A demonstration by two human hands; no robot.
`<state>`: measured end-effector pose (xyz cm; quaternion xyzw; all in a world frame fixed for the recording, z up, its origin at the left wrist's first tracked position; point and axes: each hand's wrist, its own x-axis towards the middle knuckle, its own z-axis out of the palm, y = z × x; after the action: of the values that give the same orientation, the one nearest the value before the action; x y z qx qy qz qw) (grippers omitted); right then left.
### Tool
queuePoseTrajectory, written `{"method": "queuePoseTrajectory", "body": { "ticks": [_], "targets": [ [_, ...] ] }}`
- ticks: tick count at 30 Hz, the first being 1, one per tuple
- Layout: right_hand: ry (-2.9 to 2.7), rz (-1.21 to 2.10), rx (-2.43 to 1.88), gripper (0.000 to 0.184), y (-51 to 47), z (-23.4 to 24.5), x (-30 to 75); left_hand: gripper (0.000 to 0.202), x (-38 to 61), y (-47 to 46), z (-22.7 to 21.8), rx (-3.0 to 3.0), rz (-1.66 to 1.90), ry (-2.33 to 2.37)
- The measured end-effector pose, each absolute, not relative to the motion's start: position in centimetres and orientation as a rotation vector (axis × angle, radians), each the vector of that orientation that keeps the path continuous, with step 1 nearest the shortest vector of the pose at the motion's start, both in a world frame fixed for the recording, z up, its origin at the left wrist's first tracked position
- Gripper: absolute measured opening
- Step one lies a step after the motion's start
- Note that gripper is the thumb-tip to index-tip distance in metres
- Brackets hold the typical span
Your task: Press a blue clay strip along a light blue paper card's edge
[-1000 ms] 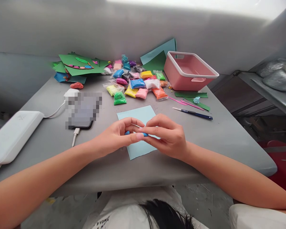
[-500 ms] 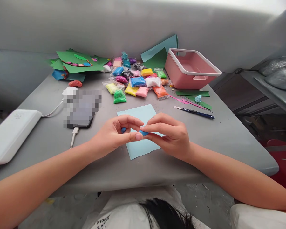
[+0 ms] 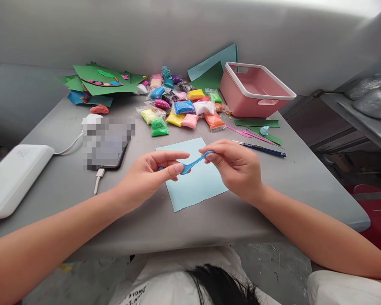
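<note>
A strand of blue modelling clay (image 3: 195, 163) is stretched between my two hands, thick at its left end and thin in the middle. My left hand (image 3: 155, 169) pinches the thick end between thumb and fingers, and a second bit of blue clay shows inside its palm. The other end is held between the thumb and forefinger of my right hand (image 3: 236, 165), slightly higher. Beneath both hands lies a sheet of light blue paper (image 3: 193, 192) on the grey table.
Behind the paper lie several bags of coloured clay (image 3: 183, 108). A pink basket (image 3: 252, 95) stands at the back right, with a dark blue craft knife (image 3: 263, 150) in front. On the left are a phone (image 3: 109, 144), a white power bank (image 3: 22, 178) and green paper sheets (image 3: 104, 84).
My right hand has moved right and a little up, away from my left. The blue clay between them has gone from a small lump to a drawn-out strand.
</note>
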<state>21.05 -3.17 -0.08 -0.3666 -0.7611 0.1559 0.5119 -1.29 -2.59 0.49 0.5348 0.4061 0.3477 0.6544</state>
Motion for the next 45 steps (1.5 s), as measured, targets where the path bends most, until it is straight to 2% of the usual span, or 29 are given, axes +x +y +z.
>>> {"method": "queuePoseTrajectory", "body": {
  "ticks": [5,8,13,15,22,26,30,35,40,45],
  "targets": [
    [-1.849,0.316,-0.868,0.024,-3.1,-0.3,21.2,0.046,-0.8,-2.6,0.7,0.992,0.767,0.886],
    [-1.955,0.158,-0.758,0.032,-3.1,-0.6,21.0,0.043,-0.6,-2.6,0.7,0.842,0.753,0.807],
    [-2.128,-0.016,-0.703,0.022,-2.4,-1.8,20.8,0.034,-0.5,-2.3,0.8,0.702,0.697,0.646],
    [-2.126,0.037,-0.71,0.018,-2.0,-2.1,21.0,0.033,-0.5,-2.2,0.8,0.674,0.674,0.652],
    [-1.995,0.037,-0.772,0.018,-1.9,-1.3,21.3,0.034,-0.6,-2.2,1.1,0.779,0.737,0.744],
    [-2.273,0.289,-0.585,0.016,-3.0,-1.2,20.9,0.025,-0.4,-1.9,0.6,0.823,0.879,0.969],
    [-2.528,0.485,-0.541,0.02,-3.4,-1.7,20.5,0.024,-0.2,-1.5,0.2,0.805,0.864,1.059],
    [-2.416,0.687,-0.644,0.009,-3.3,-1.5,20.5,0.026,-0.3,-1.6,0.1,0.855,0.822,1.069],
    [-2.143,0.67,-0.721,0.025,-3.4,-0.9,20.7,0.022,-0.5,-2.5,0.1,1.058,0.801,0.933],
    [-2.171,0.51,-0.689,0.033,-3.5,-1.2,20.5,0.04,-0.5,-3.0,0.3,1.03,0.668,0.851]
  ]
}}
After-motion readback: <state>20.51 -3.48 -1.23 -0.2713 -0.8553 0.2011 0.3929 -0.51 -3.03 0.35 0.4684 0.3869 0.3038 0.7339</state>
